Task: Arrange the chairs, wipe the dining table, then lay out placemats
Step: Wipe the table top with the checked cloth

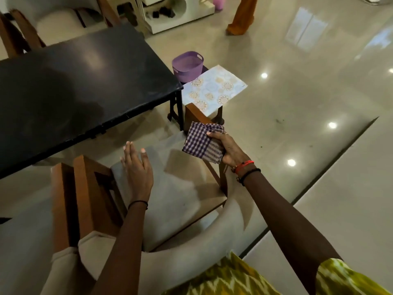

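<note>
Head view: a purple-and-white checked cloth (202,143) sits near the middle of the frame, bunched in the right hand (227,147), whose fingers and thumb are curled tight round it. The cloth hangs over the far right corner of a chair (180,194) with a pale cushioned seat, brown wooden frame and curved pale backrest. At about eight o'clock from the cloth, the left hand (136,167) is held flat with straight fingers above the seat's left edge, grasping nothing. Whether it touches the cushion cannot be told. The two hands are well apart.

At ten o'clock from the cloth stands the dining table (74,81), its dark top bare and glossy. Its near corner and black leg are just beside the chair's front, so the chair is not pushed under. At twelve o'clock a pale blue patterned placemat (214,88) lies on a low dark support beside the table's corner, and behind it sits a purple basket (188,66).

More wooden chairs (19,39) stand at the table's far side, at eleven o'clock. A white shelf unit (176,13) is at twelve o'clock, and a person's orange trouser leg (242,15) at one o'clock. The shiny pale floor (297,103) reflects ceiling lights.
</note>
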